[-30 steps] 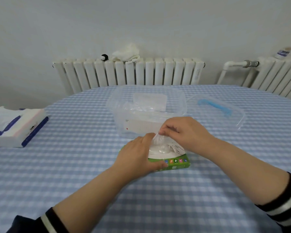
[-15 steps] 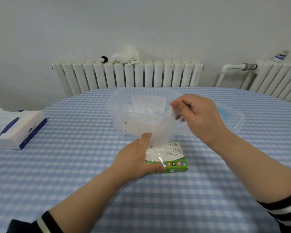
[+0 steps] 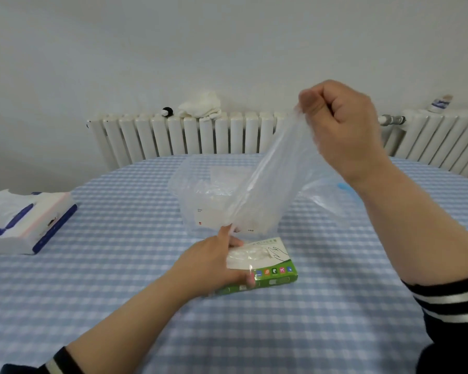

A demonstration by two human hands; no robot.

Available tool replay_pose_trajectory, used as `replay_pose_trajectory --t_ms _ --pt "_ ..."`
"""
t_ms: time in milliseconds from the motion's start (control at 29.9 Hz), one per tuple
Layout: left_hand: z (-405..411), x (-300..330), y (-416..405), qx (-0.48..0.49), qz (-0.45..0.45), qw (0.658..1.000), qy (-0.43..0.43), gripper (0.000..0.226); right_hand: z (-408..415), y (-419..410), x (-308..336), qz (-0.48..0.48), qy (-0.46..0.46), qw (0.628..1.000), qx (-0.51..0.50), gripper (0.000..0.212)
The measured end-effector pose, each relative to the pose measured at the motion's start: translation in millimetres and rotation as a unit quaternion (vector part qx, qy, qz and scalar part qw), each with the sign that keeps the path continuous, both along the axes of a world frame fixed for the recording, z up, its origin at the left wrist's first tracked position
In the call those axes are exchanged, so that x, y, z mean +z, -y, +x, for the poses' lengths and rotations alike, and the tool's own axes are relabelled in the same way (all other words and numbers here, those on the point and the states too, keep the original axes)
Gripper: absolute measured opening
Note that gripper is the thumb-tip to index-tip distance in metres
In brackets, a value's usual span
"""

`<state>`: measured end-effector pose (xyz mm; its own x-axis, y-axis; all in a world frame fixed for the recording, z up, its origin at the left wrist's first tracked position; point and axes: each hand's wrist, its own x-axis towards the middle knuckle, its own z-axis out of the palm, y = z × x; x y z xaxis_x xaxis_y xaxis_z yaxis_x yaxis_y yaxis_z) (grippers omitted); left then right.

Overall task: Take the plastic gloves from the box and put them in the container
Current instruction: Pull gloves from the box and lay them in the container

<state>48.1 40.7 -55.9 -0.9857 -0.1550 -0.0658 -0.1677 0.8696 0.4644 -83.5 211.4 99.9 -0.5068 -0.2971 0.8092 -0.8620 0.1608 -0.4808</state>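
A green and white glove box [image 3: 270, 268] lies flat on the checked table, and my left hand [image 3: 214, 263] presses down on its left part, gripping it. My right hand [image 3: 341, 128] is raised high above the table, its fingers pinched on the top of a clear plastic glove [image 3: 270, 184]. The glove hangs stretched from that hand down to near the box, its lower end close to my left thumb. Behind it stands a clear plastic container [image 3: 197, 195] with several clear gloves inside, partly hidden by the hanging glove.
The container's clear lid with a blue handle [image 3: 338, 193] lies to the right, behind my right forearm. A tissue pack [image 3: 25, 222] sits at the table's left edge. White radiators [image 3: 173, 136] line the wall, with a white cloth [image 3: 200, 106] on top.
My right hand has risen from the box to well above the table, drawing the clear glove out of the box. My left hand has stayed on the box.
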Motion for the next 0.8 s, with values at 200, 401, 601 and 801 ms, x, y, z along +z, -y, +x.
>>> replay_pose_trajectory --t_ms 200,401,601,801 --pt "2.8 83.1 12.8 0.091 0.116 0.898 -0.415 0.056 -4.7 11.8 11.6 0.174 0.065 0.979 0.083 0.026" --pt "-38.7 123.3 -15.1 -0.024 0.257 0.943 -0.212 0.036 3.7 35.4 0.0 0.206 0.102 0.968 0.104 0.045" --pt "-43.9 129.3 -1.8 0.059 0.445 0.855 -0.259 0.011 -20.0 7.7 -14.2 0.03 0.428 0.878 0.212 0.102" --pt "-56.7 118.5 2.7 0.152 0.586 0.723 -0.333 0.006 -11.5 8.8 -56.5 0.177 0.469 0.802 0.324 0.055"
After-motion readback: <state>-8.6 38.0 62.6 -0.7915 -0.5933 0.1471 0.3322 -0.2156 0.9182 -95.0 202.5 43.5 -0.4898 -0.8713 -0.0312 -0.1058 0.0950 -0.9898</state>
